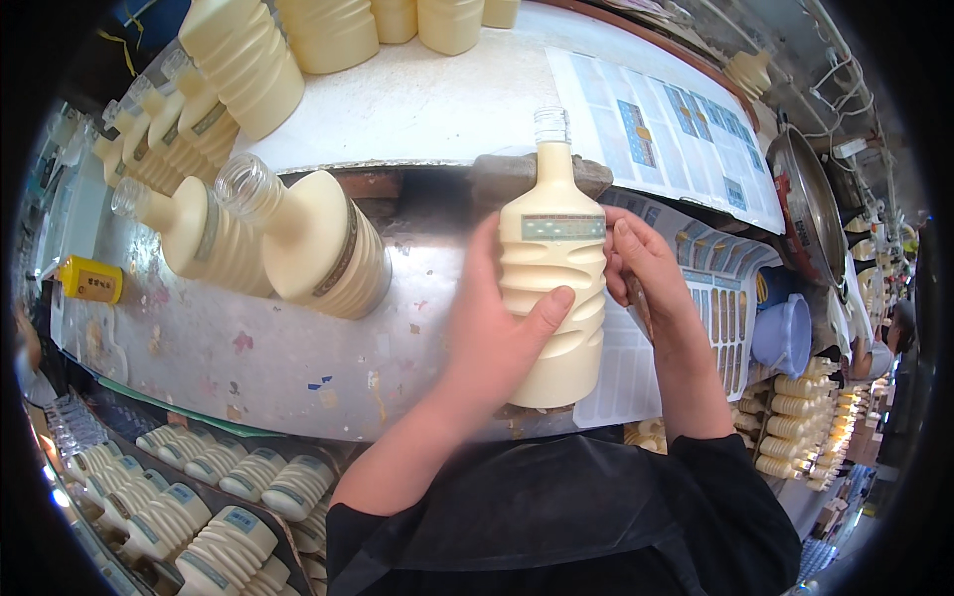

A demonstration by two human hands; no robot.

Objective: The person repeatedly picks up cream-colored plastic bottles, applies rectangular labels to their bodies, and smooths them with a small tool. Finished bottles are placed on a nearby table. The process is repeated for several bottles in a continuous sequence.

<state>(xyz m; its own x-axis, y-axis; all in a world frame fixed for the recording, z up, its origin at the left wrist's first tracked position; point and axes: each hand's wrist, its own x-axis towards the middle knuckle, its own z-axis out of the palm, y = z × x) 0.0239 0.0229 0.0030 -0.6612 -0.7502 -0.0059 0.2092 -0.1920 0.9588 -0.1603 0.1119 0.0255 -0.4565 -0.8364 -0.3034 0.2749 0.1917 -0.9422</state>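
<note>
A cream bottle (pixel 552 363) with spiral ridges and a clear threaded neck stands in front of me. Across its shoulder runs a grey-green patterned label band (pixel 558 228). My left hand (pixel 484 313) is wrapped round the bottle's left side, its thumb lying over the ridged front. At the right end of the band, my right hand (pixel 644 256) has its fingers pinched close to the bottle. A thin brown tool (pixel 641 303) sticks out below those fingers; its kind is unclear. Behind the bottle lies a grey-brown block (pixel 502 181).
Two similar bottles (pixel 323 243) stand on the metal table (pixel 417 283) at left, near a yellow container (pixel 91 279). Label sheets (pixel 646 129) cover the white board's right side. A lavender bucket (pixel 783 336) and metal pan (pixel 803 204) are at right. Racked bottles (pixel 229 546) fill the lower left.
</note>
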